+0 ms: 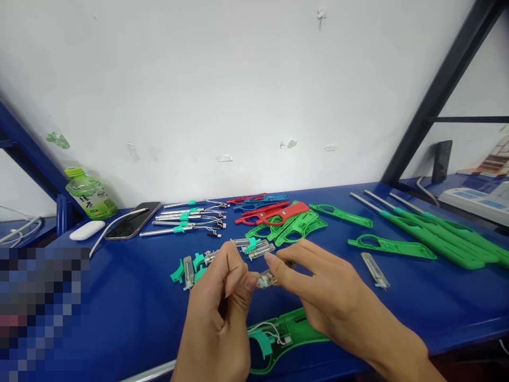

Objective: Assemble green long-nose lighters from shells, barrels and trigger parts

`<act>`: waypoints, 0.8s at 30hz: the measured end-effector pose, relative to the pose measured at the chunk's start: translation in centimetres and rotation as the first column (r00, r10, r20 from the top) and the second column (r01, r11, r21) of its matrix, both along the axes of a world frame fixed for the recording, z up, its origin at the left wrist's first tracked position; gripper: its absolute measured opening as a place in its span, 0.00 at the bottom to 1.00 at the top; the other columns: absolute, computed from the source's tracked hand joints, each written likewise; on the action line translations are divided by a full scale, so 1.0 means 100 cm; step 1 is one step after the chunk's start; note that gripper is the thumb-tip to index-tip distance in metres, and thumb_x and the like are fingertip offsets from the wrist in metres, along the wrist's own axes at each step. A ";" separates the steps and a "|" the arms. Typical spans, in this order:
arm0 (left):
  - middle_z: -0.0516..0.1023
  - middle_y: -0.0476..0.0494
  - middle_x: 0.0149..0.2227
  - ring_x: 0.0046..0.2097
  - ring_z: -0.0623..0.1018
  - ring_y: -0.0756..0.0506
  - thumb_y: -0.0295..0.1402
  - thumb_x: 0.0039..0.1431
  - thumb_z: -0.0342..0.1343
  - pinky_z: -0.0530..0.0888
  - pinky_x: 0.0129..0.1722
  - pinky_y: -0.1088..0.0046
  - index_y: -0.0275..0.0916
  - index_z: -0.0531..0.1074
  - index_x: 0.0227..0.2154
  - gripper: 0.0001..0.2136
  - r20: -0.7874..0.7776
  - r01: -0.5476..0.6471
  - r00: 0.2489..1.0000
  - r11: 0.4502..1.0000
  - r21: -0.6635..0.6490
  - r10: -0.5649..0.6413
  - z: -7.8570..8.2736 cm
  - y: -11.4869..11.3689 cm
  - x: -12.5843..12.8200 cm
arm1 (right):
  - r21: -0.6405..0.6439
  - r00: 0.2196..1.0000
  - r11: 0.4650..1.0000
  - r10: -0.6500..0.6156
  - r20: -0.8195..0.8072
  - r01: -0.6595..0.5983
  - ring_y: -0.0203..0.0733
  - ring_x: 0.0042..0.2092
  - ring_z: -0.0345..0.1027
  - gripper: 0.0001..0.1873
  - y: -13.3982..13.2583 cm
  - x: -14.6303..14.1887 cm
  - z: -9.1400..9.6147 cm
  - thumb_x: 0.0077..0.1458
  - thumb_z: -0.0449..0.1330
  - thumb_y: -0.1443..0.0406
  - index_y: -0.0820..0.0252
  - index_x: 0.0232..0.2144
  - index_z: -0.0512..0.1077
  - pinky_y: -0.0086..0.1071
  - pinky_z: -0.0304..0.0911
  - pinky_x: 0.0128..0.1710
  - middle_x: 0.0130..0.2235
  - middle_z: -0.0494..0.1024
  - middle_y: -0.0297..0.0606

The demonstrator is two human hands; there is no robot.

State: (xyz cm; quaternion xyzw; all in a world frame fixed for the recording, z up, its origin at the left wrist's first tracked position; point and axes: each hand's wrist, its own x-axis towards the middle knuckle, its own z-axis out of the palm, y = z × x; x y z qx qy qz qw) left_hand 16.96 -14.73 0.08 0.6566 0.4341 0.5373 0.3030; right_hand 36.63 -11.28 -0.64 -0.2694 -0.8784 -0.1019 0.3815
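Observation:
Between my two hands is a small clear plastic lighter fuel tank (266, 279) with a whitish valve end. My right hand (330, 286) is closed around the tank's body, which its fingers partly cover. My left hand (218, 318) pinches at the valve end with thumb and forefinger. Below them lies an open green lighter casing half (304, 324), with a teal trigger (262, 342) and white wires inside; my left hand overlaps it. Behind my hands are several more clear tanks (261, 250) and teal triggers (177, 271). One loose tank (375, 269) lies to the right.
Metal lighter tubes with wires (170, 231) lie at back left, near a phone (135, 220), a white case (87, 230) and a green bottle (90, 193). Red casing halves (274, 214) and green ones (342, 215) are behind. Several assembled green lighters (437, 233) lie right.

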 end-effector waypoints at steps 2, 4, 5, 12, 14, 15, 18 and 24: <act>0.54 0.54 0.30 0.30 0.56 0.48 0.39 0.80 0.51 0.61 0.28 0.71 0.44 0.51 0.28 0.21 0.079 -0.003 0.997 0.999 -0.046 0.006 -0.001 -0.002 0.003 | 0.003 1.000 1.000 -0.017 0.007 0.017 0.40 0.39 0.71 0.26 -0.001 -0.002 0.000 0.60 0.48 0.85 0.60 0.51 0.72 0.31 0.70 0.36 0.42 0.81 0.40; 0.53 0.54 0.30 0.31 0.55 0.48 0.39 0.80 0.50 0.59 0.26 0.71 0.44 0.51 0.28 0.21 0.126 -0.005 0.992 0.998 -0.065 0.013 -0.002 -0.002 0.005 | 0.005 0.999 0.999 -0.036 0.019 0.035 0.41 0.39 0.74 0.25 -0.002 -0.004 -0.001 0.61 0.47 0.85 0.61 0.50 0.73 0.32 0.70 0.36 0.42 0.82 0.42; 0.53 0.53 0.30 0.31 0.55 0.48 0.40 0.80 0.50 0.58 0.26 0.71 0.44 0.51 0.28 0.22 0.130 0.004 0.991 0.998 -0.062 0.004 -0.002 -0.002 0.005 | 0.010 0.999 0.999 -0.044 0.021 0.044 0.42 0.39 0.74 0.25 -0.002 -0.005 -0.001 0.62 0.47 0.84 0.61 0.50 0.74 0.32 0.70 0.36 0.41 0.83 0.42; 0.63 0.55 0.30 0.27 0.61 0.51 0.42 0.79 0.51 0.61 0.23 0.75 0.45 0.62 0.33 0.15 -0.042 -0.017 0.999 1.000 -0.023 0.016 0.008 0.001 -0.002 | -0.091 0.998 0.994 -0.056 -0.037 0.053 0.42 0.42 0.77 0.16 -0.004 -0.008 -0.004 0.72 0.49 0.77 0.57 0.51 0.71 0.34 0.72 0.42 0.44 0.83 0.39; 0.70 0.56 0.32 0.25 0.66 0.52 0.43 0.80 0.49 0.64 0.23 0.76 0.48 0.66 0.42 0.08 -0.081 -0.016 0.997 0.999 -0.049 0.012 0.015 0.000 -0.005 | -0.201 0.997 0.979 -0.035 -0.075 0.019 0.41 0.44 0.77 0.14 -0.007 -0.003 -0.004 0.75 0.51 0.74 0.53 0.53 0.69 0.34 0.72 0.45 0.45 0.83 0.36; 0.73 0.56 0.33 0.24 0.69 0.52 0.43 0.80 0.48 0.65 0.24 0.76 0.49 0.67 0.46 0.07 -0.102 -0.042 0.994 0.997 -0.067 0.035 0.017 0.000 -0.008 | -0.261 0.995 0.965 -0.038 -0.092 0.013 0.40 0.45 0.77 0.12 -0.009 0.000 -0.004 0.76 0.51 0.72 0.52 0.54 0.67 0.33 0.72 0.46 0.46 0.82 0.34; 0.78 0.55 0.34 0.26 0.75 0.51 0.41 0.81 0.47 0.70 0.28 0.76 0.51 0.72 0.50 0.09 -0.305 -0.142 0.942 0.990 0.027 0.143 0.015 -0.003 -0.019 | -0.436 0.986 0.898 -0.114 -0.121 0.051 0.39 0.43 0.76 0.08 -0.015 0.012 -0.005 0.79 0.51 0.65 0.50 0.55 0.65 0.31 0.72 0.43 0.45 0.80 0.34; 0.84 0.50 0.45 0.47 0.84 0.47 0.30 0.75 0.55 0.80 0.50 0.76 0.49 0.75 0.52 0.10 -0.652 0.133 0.731 0.895 0.426 0.202 -0.033 -0.012 -0.050 | -0.626 0.998 0.777 -0.040 0.050 0.063 0.44 0.49 0.75 0.09 -0.016 0.023 -0.010 0.74 0.63 0.57 0.48 0.52 0.71 0.36 0.70 0.49 0.48 0.80 0.33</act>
